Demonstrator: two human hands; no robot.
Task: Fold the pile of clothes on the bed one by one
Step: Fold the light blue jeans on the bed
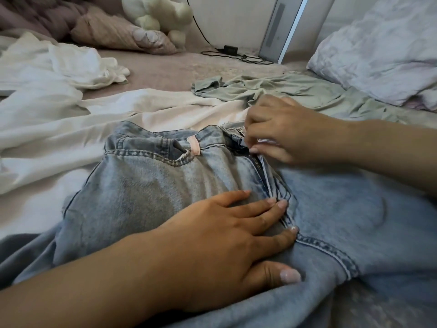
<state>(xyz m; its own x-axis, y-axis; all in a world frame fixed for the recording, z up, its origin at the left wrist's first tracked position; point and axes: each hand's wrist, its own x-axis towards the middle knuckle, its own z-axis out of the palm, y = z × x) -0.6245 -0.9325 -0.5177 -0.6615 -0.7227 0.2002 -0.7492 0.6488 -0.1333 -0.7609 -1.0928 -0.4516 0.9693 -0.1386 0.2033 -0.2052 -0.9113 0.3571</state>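
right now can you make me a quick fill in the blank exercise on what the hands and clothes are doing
1. The left hand presses flat on the light blue ____.
2. The right hand pinches the jeans at the top of the ____.
3. Beyond the right hand lies a crumpled garment coloured ____.
4. Near the pink pillow sits a plush toy coloured ____.

Missing words: jeans; zipper; green; white
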